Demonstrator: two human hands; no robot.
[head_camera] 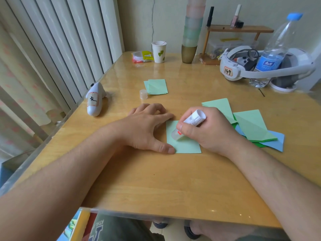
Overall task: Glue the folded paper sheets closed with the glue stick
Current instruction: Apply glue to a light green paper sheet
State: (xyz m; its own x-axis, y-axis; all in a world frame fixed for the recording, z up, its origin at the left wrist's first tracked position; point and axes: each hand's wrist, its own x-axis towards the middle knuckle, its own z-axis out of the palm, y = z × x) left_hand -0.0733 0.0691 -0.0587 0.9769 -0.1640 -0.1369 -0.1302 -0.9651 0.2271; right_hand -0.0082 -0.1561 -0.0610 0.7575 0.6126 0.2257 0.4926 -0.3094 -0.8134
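At the far left of the wooden table (156,180), near the curtain-side edge, lies a white handheld controller (94,100) with a label on its body. Further in, a small translucent glue cap (143,94) stands upright just beside a neat stack of folded light green sheets (156,86), and behind them, toward the wall, sit a paper cup (159,51) and a small snack packet (142,56). The left hand (147,127) lies flat on the table with fingers spread and relaxed, its thumb and forefinger pressing the left edge of a light green paper sheet (187,145) that rests in front of the person. The right hand (206,129) grasps the glue stick (188,125), fingers curled round its white barrel, the stick tilted so its clear lower end touches the sheet. Just right of that hand lies a loose pile of folded green and blue sheets (251,126), overlapping one another. At the far right stand a white headset (243,66) marked 149 and a clear water bottle (276,49) with a blue cap.
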